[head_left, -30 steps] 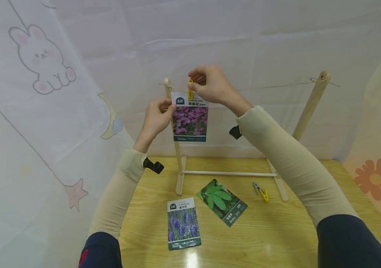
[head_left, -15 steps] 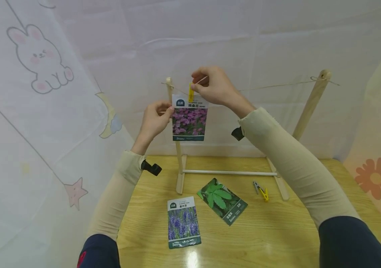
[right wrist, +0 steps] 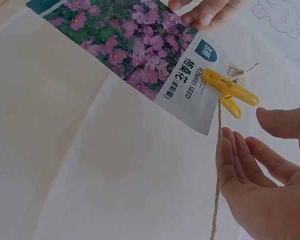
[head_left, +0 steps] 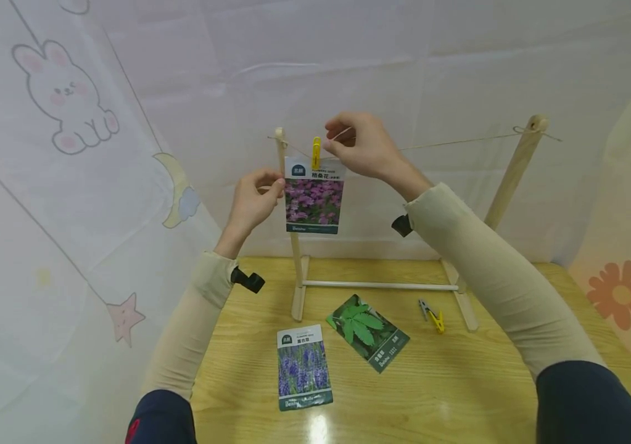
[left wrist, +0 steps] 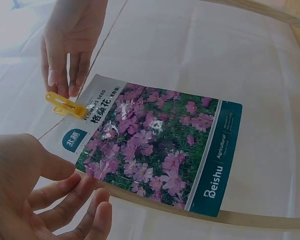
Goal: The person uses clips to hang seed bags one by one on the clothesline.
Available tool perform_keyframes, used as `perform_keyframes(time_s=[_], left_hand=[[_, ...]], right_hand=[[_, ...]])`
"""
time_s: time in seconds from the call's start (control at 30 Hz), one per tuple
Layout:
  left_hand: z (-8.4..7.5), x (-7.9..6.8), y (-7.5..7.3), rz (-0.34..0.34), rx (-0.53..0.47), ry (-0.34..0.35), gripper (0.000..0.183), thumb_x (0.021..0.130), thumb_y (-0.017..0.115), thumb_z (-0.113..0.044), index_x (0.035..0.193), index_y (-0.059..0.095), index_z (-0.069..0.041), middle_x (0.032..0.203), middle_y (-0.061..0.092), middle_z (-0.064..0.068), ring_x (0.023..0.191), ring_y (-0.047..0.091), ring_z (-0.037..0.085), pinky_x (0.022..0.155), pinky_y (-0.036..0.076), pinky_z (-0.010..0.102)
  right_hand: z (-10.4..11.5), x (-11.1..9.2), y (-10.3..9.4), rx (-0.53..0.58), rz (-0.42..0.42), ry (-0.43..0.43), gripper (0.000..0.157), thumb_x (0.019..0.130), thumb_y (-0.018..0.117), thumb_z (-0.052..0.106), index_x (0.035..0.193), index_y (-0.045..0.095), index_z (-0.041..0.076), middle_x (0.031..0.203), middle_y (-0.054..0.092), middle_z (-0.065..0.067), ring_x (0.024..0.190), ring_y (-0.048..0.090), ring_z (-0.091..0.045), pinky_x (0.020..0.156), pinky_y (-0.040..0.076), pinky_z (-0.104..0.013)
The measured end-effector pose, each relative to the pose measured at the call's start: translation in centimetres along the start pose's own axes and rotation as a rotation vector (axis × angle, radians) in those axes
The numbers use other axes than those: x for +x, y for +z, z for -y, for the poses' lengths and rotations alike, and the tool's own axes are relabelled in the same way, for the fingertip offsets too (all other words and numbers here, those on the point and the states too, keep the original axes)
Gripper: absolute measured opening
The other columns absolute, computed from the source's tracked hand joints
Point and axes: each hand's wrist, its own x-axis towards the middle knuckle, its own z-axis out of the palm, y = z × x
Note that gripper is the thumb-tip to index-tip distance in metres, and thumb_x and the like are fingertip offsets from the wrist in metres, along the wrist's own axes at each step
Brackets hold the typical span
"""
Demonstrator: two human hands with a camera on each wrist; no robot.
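A seed packet [head_left: 314, 200] with pink flowers hangs from a thin string near the rack's left post. A yellow clothespin [head_left: 316, 153] clips its top edge at the string. My left hand [head_left: 254, 198] is at the packet's left edge, its fingers loosely bent in the left wrist view; whether the fingertips touch the packet is hard to tell. Just right of the clothespin is my right hand [head_left: 367, 147]. In the right wrist view its thumb and fingers are spread apart beside the string [right wrist: 218, 165], with a gap to the clothespin's handles.
The wooden rack's right post [head_left: 517, 169] stands on the table [head_left: 432, 394]. A purple-flower seed packet [head_left: 304, 370] and a green-leaf packet [head_left: 369, 333] lie in front. Near the rack's right foot lies a grey and yellow clothespin pair [head_left: 432, 316].
My right hand has let go of the yellow clothespin and moved slightly right. The clothespin stays on the packet and string. My left hand has drawn slightly left from the packet.
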Motion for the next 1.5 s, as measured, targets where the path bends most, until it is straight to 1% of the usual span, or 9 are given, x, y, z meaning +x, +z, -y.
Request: perform_keyframes(time_s=[0.17, 0.3, 0.47, 0.57, 0.7, 0.83, 1.03, 1.37, 1.5], left_hand=[[0.1, -0.2, -0.1, 0.003, 0.002, -0.005, 0.023, 0.101, 0.061, -0.024, 0.115, 0.070, -0.007, 0.111, 0.072, 0.011, 0.091, 0.072, 0.026, 0.078, 0.060, 0.035], [0.2, -0.2, -0.2, 0.007, 0.002, -0.012, 0.024, 0.102, 0.061, -0.025, 0.115, 0.070, -0.008, 0.112, 0.072, 0.010, 0.093, 0.072, 0.027, 0.079, 0.060, 0.035], [0.3, -0.4, -0.3, 0.010, 0.001, -0.015, 0.025, 0.102, 0.061, -0.026, 0.116, 0.069, -0.008, 0.113, 0.072, 0.010, 0.096, 0.071, 0.030, 0.079, 0.060, 0.036], [0.5, -0.5, -0.2, 0.010, -0.007, -0.016, 0.024, 0.101, 0.061, -0.025, 0.115, 0.069, -0.008, 0.112, 0.072, 0.010, 0.093, 0.072, 0.028, 0.078, 0.060, 0.035], [0.7, -1.0, -0.2, 0.017, -0.016, -0.017, 0.023, 0.101, 0.062, -0.025, 0.114, 0.070, -0.007, 0.111, 0.072, 0.010, 0.090, 0.071, 0.024, 0.078, 0.060, 0.034], [0.9, -1.4, -0.2, 0.027, -0.014, -0.034, 0.026, 0.101, 0.062, -0.025, 0.116, 0.069, -0.005, 0.113, 0.071, 0.010, 0.091, 0.071, 0.025, 0.079, 0.060, 0.035], [1.5, -2.4, -0.3, 0.041, -0.005, -0.064, 0.029, 0.101, 0.061, -0.026, 0.119, 0.068, -0.005, 0.114, 0.070, 0.010, 0.093, 0.071, 0.025, 0.080, 0.060, 0.037], [2.4, -4.1, -0.1, 0.052, -0.014, -0.045, 0.027, 0.101, 0.062, -0.027, 0.118, 0.068, -0.007, 0.114, 0.071, 0.012, 0.092, 0.072, 0.026, 0.078, 0.060, 0.035], [2.5, -5.0, 0.2, 0.079, -0.027, -0.046, 0.028, 0.101, 0.063, -0.027, 0.118, 0.068, -0.007, 0.114, 0.071, 0.013, 0.092, 0.071, 0.027, 0.078, 0.061, 0.035]], right_hand=[[-0.3, -0.6, -0.2, -0.003, -0.035, -0.018, 0.034, 0.099, 0.064, 0.020, 0.129, 0.063, 0.004, 0.120, 0.066, -0.011, 0.107, 0.066, -0.022, 0.095, 0.053, -0.033], [-0.6, -1.2, -0.4, 0.011, -0.063, -0.048, 0.033, 0.099, 0.064, 0.021, 0.128, 0.064, 0.004, 0.120, 0.066, -0.011, 0.105, 0.065, -0.018, 0.094, 0.053, -0.032], [-1.1, -2.2, -0.8, 0.030, -0.103, -0.094, 0.030, 0.099, 0.065, 0.022, 0.123, 0.066, 0.005, 0.114, 0.069, -0.006, 0.098, 0.064, -0.013, 0.091, 0.054, -0.030], [-1.3, -2.9, -0.9, 0.026, -0.123, -0.117, 0.027, 0.098, 0.067, 0.022, 0.119, 0.068, 0.006, 0.111, 0.070, -0.005, 0.095, 0.065, -0.012, 0.089, 0.054, -0.030], [-1.8, -4.0, -1.0, 0.014, -0.140, -0.132, 0.024, 0.097, 0.068, 0.021, 0.116, 0.069, 0.006, 0.110, 0.070, -0.006, 0.095, 0.065, -0.013, 0.088, 0.055, -0.030], [-2.4, -5.2, -1.2, 0.023, -0.149, -0.145, 0.023, 0.097, 0.068, 0.020, 0.115, 0.069, 0.005, 0.110, 0.070, -0.009, 0.096, 0.065, -0.013, 0.088, 0.055, -0.030], [-3.4, -6.9, -1.3, 0.041, -0.159, -0.122, 0.023, 0.097, 0.068, 0.019, 0.115, 0.069, 0.005, 0.110, 0.070, -0.008, 0.097, 0.066, -0.014, 0.088, 0.054, -0.027], [-5.0, -9.2, -1.6, 0.073, -0.187, -0.116, 0.021, 0.095, 0.070, 0.009, 0.115, 0.069, 0.004, 0.110, 0.070, -0.012, 0.096, 0.066, -0.019, 0.085, 0.052, -0.018], [-5.9, -10.6, -1.9, 0.060, -0.185, -0.078, 0.022, 0.096, 0.069, 0.013, 0.116, 0.069, 0.005, 0.111, 0.070, -0.012, 0.096, 0.065, -0.016, 0.086, 0.052, -0.017]])
